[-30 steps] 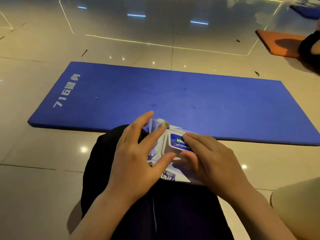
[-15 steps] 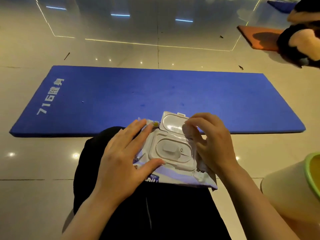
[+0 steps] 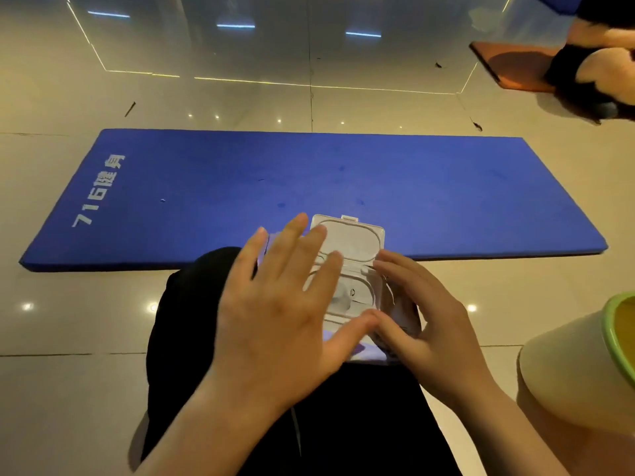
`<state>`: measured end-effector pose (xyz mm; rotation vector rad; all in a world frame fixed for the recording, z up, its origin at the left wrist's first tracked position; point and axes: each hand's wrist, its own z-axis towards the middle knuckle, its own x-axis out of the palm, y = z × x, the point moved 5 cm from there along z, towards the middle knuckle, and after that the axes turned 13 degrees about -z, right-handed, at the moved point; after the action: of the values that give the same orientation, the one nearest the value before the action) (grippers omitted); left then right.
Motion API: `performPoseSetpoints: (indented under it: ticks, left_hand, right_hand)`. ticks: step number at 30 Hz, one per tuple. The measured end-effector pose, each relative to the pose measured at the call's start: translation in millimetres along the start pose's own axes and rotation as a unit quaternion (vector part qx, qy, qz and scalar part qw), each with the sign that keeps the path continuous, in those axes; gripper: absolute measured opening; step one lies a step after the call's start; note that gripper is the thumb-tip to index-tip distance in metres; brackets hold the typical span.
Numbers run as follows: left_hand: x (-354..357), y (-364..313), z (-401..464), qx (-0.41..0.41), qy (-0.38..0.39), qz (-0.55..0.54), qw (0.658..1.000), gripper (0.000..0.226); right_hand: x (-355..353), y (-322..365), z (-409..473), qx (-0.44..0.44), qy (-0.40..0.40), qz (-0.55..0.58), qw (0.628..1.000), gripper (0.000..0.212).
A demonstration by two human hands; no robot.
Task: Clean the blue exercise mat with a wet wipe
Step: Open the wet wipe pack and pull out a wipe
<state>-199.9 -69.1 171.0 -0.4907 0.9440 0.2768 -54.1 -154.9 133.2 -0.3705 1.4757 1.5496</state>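
Pack on lap, lid flipped up. Left hand flat, fingers straight, steadying pack; right hand loosely cups its side. Mat just beyond knee. Hold pack down, pinch single wipe, pull straight up.

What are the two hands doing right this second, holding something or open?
Left hand: open, fingers straight, lying over the wet wipe pack.
Right hand: fingers bent round the pack's right side, holding it.

Blue mat, white lettering; white wipes pack; green-rimmed bin.
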Motion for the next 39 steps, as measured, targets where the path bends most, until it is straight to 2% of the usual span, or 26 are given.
performPoseSetpoints:
  ticks: [4,7,9,12,18,21,25,28,30,32,34,39]
  left_hand:
    - [13,7,7,-0.059,0.016,-0.026,0.998,0.051]
    - [10,14,5,-0.059,-0.012,-0.067,0.996,0.036]
    - [13,14,2,-0.047,-0.004,-0.08,0.996,0.03]
    - [16,16,1,-0.049,-0.004,-0.098,0.994,0.029]
    - [16,9,2,-0.065,0.012,-0.06,0.996,0.049]
    - [18,8,2,-0.058,-0.004,-0.053,0.997,0.038]
    - [16,12,-1,-0.059,-0.055,-0.123,0.989,0.021]
    - [7,22,-6,-0.069,-0.113,-0.187,0.974,0.016]
    - [-2,37,-12,-0.095,-0.153,-0.207,0.962,0.017]
    - [-3,49,-17,-0.127,-0.154,-0.229,0.953,0.024]
    - [1,54,-19,-0.14,-0.146,-0.249,0.947,0.026]
    - [7,54,-22,-0.139,-0.167,-0.244,0.945,0.022]
  right_hand:
    - [0,0,2,-0.011,0.006,-0.006,1.0,0.046]
    - [0,-2,2,0.003,0.009,0.002,1.0,0.047]
    - [0,-2,1,-0.002,-0.001,-0.002,1.0,0.046]
    - [0,-3,2,-0.006,0.001,-0.007,1.0,0.043]
    - [0,2,1,-0.038,-0.009,-0.03,0.999,0.042]
    - [0,0,0,-0.025,-0.001,-0.009,1.0,0.045]
    - [0,2,0,-0.025,0.0,-0.015,1.0,0.046]
    - [0,4,0,-0.035,0.001,-0.047,0.998,0.042]
    - [-4,11,0,-0.051,-0.024,-0.109,0.992,0.036]
    - [-6,24,4,-0.082,-0.058,-0.173,0.98,0.025]
    - [-1,39,10,-0.103,-0.046,-0.21,0.971,0.02]
    - [13,54,34,0.0,0.029,-0.242,0.97,0.008]
